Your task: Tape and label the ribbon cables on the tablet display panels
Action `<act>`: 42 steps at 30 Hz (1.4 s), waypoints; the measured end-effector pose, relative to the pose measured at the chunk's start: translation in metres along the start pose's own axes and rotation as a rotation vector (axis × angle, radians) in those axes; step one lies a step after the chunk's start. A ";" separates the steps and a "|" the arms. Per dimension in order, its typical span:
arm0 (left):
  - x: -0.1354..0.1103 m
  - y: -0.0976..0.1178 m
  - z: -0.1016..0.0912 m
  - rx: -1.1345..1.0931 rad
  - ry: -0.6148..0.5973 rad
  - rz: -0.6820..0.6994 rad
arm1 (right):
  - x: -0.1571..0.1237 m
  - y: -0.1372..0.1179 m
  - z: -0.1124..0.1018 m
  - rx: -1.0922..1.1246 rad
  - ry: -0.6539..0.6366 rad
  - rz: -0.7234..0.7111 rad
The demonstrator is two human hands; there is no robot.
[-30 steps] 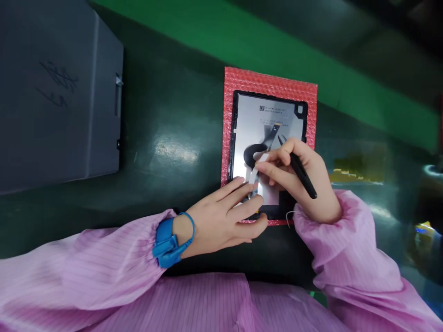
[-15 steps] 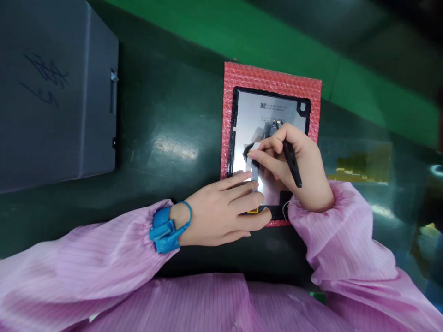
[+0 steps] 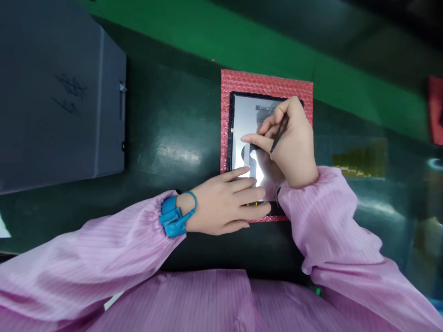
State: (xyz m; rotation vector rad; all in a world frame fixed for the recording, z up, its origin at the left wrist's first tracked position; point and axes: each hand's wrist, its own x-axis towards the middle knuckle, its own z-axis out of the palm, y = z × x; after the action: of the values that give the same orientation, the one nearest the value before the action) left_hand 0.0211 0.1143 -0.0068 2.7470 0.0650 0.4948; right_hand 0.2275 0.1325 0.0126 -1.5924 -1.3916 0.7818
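A tablet-sized screen panel [image 3: 244, 110] with a silvery back and black frame lies on red bubble wrap [image 3: 266, 77]. A narrow pale strip [image 3: 247, 156] runs down its surface. My left hand [image 3: 224, 203] rests flat over the panel's lower edge, fingers spread, their tips on or by the strip's lower part. Over the panel's right side, my right hand [image 3: 294, 138] grips black tweezers [image 3: 279, 133] against the palm. Its thumb reaches out to the upper end of the strip. The tweezers' tips are hidden behind the hand.
A large grey box [image 3: 112, 106] with handwriting stands at the left. Yellowish film pieces [image 3: 358, 159] lie on the dark table mat right of my right hand. A blue wrist strap [image 3: 173, 216] circles my left wrist. Something red [image 3: 436, 110] shows at the far right edge.
My right hand has moved slightly up the panel and turned; its thumb, pinching the strip's upper end before, is now stretched out there. The strip's top no longer stands up. My left hand stays put.
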 end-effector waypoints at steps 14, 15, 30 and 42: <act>0.008 0.005 0.005 0.104 -0.139 -0.139 | -0.128 0.068 -0.162 -0.720 0.265 0.119; 0.014 0.003 0.007 0.122 -0.131 -0.155 | -0.141 0.072 -0.168 -0.805 0.271 0.157; 0.214 -0.134 0.030 0.053 0.274 -0.785 | -0.210 0.088 -0.174 -1.097 0.435 0.164; 0.099 0.001 0.039 0.114 -0.163 -0.071 | -0.125 0.083 -0.156 -0.058 0.522 0.050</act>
State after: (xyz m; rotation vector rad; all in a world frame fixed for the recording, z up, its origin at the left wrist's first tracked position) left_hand 0.1277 0.1113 -0.0084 2.8739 0.1543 0.2542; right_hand 0.3784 -0.0221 -0.0039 -1.7244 -1.0036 0.3157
